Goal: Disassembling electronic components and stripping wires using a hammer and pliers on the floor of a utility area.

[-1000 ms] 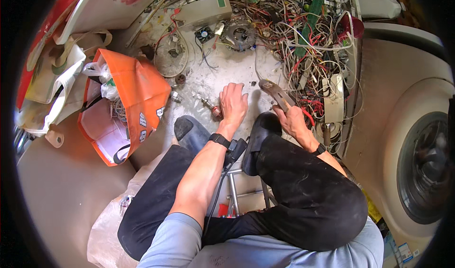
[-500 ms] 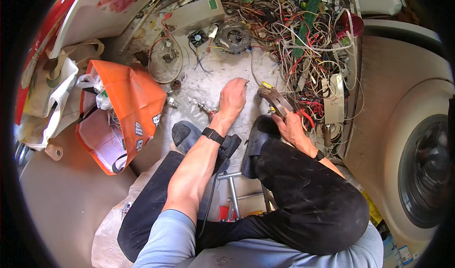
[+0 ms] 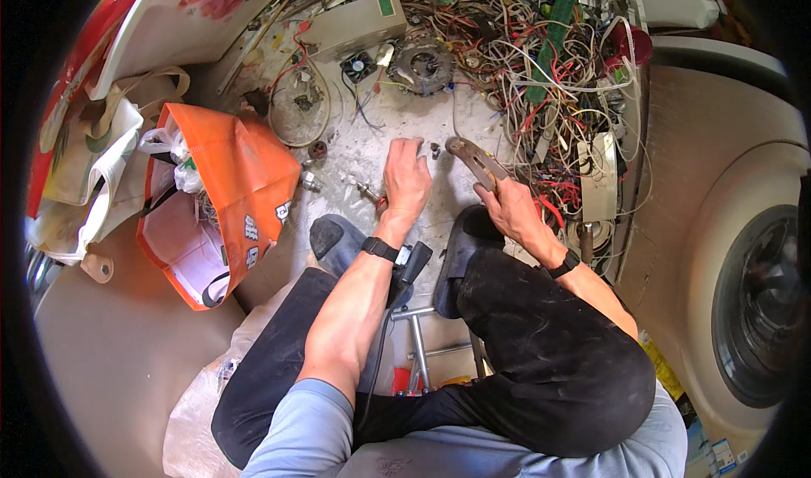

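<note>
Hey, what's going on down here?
A person is bent over a pale, dirty surface. The right hand grips a worn tool that looks like a hammer, its head near some small dark bits. The left hand is low beside those bits; whether it holds anything can't be seen. A tangle of wires lies beyond and to the right, a small fan is farther back, and an orange bag stands open at left.

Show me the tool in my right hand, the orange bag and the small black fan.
Tool (image 3: 477,163): head view, its exposed upper part.
Orange bag (image 3: 238,164): head view, its outer side.
Small black fan (image 3: 358,66): head view, its middle.
</note>
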Demonstrator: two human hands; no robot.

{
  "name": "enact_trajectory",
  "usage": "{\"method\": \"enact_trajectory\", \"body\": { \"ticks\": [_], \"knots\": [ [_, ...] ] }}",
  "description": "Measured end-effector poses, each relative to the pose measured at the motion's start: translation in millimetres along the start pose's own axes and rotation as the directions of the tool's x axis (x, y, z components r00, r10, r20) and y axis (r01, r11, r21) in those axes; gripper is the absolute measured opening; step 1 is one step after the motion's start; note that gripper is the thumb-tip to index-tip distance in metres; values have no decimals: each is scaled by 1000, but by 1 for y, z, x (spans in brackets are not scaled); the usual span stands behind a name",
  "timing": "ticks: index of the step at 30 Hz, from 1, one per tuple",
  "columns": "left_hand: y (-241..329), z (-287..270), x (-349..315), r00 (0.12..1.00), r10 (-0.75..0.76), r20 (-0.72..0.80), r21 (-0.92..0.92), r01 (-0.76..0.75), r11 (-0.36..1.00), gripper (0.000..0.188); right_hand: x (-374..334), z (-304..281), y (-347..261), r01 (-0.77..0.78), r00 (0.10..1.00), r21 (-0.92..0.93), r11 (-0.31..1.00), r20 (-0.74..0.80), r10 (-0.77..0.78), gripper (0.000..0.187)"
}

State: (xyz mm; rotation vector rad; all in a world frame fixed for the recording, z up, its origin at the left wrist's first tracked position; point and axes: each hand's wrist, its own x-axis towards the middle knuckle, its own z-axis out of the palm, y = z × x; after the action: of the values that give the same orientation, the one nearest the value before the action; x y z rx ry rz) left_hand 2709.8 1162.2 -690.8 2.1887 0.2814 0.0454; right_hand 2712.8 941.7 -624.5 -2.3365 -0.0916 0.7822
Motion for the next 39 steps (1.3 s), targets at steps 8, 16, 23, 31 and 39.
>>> {"method": "enact_trajectory", "body": {
  "ticks": [8,16,23,31,39],
  "knots": [
    [-3,1,-11,997,-76,-10,23,76,997,32,20,21,-9,5,991,-228,974,132,26,40],
    [2,-1,-11,995,-97,22,31,96,995,31,8,15,1,88,994,-32,996,-64,-90,28],
    [1,5,-11,998,-64,18,49,63,997,27,6,18,25,19,1000,-91,996,-7,-20,32],
    [1,13,-17,999,-14,33,87,11,996,22,6,3,9,266,942,45,963,-226,-250,33],
    [-4,7,-16,999,-14,45,137,8,991,22,1,10,10,48,999,11,999,-13,-48,29]
  ]
}}
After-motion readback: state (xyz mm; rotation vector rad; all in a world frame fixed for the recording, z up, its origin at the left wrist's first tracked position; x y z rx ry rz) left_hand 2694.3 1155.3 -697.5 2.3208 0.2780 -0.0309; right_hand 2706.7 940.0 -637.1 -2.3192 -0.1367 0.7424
